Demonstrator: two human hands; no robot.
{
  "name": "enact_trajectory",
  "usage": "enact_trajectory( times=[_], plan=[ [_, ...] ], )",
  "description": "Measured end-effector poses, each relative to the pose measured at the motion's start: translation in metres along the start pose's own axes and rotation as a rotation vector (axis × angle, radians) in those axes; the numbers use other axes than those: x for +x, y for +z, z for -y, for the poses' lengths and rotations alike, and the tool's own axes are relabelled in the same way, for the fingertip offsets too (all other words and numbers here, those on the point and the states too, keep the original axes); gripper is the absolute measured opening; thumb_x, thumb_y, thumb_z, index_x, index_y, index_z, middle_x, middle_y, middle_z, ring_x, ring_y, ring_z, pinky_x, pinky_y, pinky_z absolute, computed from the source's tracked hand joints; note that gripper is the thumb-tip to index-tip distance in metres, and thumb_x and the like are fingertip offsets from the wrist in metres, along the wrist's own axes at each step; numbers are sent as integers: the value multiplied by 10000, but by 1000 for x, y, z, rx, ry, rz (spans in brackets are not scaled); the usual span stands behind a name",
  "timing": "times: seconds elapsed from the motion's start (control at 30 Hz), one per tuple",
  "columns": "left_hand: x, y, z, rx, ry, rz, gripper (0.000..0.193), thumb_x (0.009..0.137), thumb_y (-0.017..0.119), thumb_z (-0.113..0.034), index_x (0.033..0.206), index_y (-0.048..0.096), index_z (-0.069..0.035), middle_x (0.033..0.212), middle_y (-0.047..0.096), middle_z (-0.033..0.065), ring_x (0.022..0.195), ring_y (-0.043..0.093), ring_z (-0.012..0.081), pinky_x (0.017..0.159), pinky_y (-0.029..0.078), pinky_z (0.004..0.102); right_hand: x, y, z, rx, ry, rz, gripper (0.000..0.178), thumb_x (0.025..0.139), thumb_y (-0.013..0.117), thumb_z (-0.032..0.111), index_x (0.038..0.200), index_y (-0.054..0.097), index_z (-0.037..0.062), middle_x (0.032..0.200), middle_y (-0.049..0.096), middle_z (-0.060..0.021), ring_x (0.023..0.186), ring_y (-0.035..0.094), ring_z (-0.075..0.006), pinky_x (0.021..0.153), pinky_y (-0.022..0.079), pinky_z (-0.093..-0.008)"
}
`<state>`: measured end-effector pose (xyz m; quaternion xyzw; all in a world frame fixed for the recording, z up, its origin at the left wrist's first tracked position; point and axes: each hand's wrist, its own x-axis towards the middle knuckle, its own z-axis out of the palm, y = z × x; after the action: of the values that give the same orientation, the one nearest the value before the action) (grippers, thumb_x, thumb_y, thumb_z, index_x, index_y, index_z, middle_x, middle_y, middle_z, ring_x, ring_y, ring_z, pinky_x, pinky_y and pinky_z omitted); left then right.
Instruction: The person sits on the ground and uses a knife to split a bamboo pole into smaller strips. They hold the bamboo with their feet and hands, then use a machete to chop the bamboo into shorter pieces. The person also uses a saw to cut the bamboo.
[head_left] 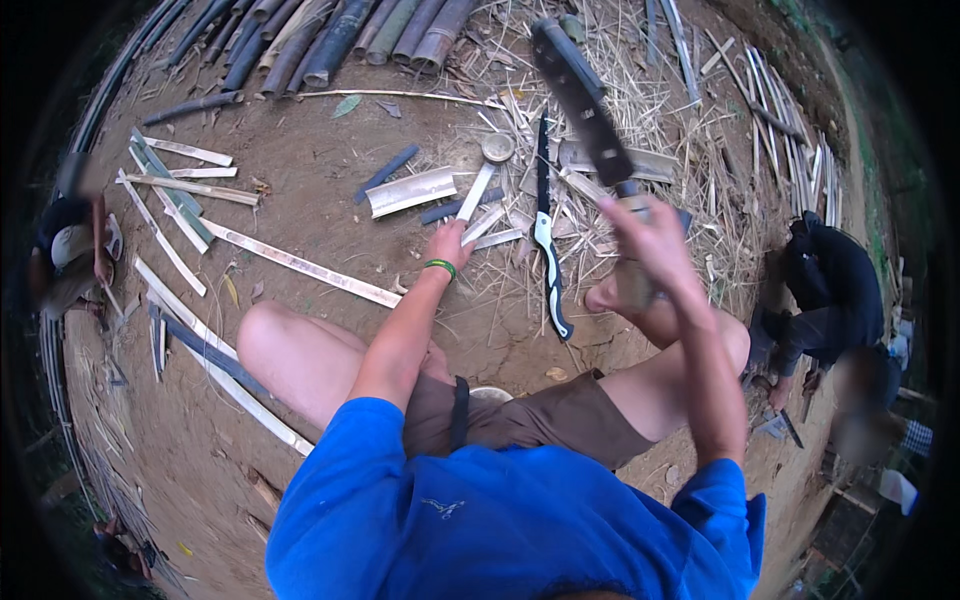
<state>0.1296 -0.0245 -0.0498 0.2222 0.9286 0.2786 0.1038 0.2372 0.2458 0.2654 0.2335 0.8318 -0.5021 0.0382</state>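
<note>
My left hand (452, 245), a green band at its wrist, is closed round the near end of a pale bamboo strip (477, 195). At the strip's far end is a round, cup-like bamboo piece (497, 148); whether the two are joined I cannot tell. Raised to the right, my right hand (650, 240) grips a machete (588, 110), its dark broad blade pointing up and away to the left. Between my hands a pruning saw (548, 250) with a black blade and a white-and-black handle lies on the ground. A split bamboo half (412, 192) rests left of the strip.
Bamboo poles (340, 40) lie in a row at the far side. Shavings (640, 90) cover the ground ahead and right. Split slats (300, 265) are scattered left, more slats (780, 120) far right. People crouch at the left (75, 230) and right (835, 280).
</note>
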Motion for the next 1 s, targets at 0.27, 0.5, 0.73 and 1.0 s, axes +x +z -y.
enact_trajectory(
  times=[0.27, 0.5, 0.73, 1.0],
  plan=[
    [5, 81, 12, 426, 21, 143, 591, 826, 750, -249, 1338, 546, -36, 1240, 582, 111, 1212, 540, 281, 1006, 447, 425, 3, -72, -24, 256, 108, -194, 300, 982, 687, 335, 861, 575, 84, 690, 560, 3, 566, 533, -87, 538, 456, -264],
    [10, 104, 18, 511, 62, 131, 318, 908, 535, -130, 1208, 582, -35, 1114, 605, 133, 1072, 592, 281, 938, 460, 424, -4, -88, -31, 397, 99, -279, 299, 984, 687, 304, 863, 574, 55, 694, 567, -19, 563, 534, -101, 534, 439, -268],
    [16, 91, 46, 353, 192, 54, 466, 834, 675, -198, 1246, 547, -22, 1094, 579, 168, 1063, 585, 323, 922, 475, 432, -10, -97, -31, 431, 111, -280, 285, 1007, 651, 314, 999, 567, 42, 718, 542, -15, 584, 508, -96, 551, 433, -259],
    [71, 64, 23, 465, 147, -42, 364, 852, 636, -185, 1198, 573, -93, 1127, 546, 115, 1116, 535, 280, 924, 442, 435, -14, -100, -35, 476, 80, -286, 295, 1011, 639, 314, 1051, 557, 33, 711, 533, -13, 580, 499, -93, 547, 432, -256]
  ],
)
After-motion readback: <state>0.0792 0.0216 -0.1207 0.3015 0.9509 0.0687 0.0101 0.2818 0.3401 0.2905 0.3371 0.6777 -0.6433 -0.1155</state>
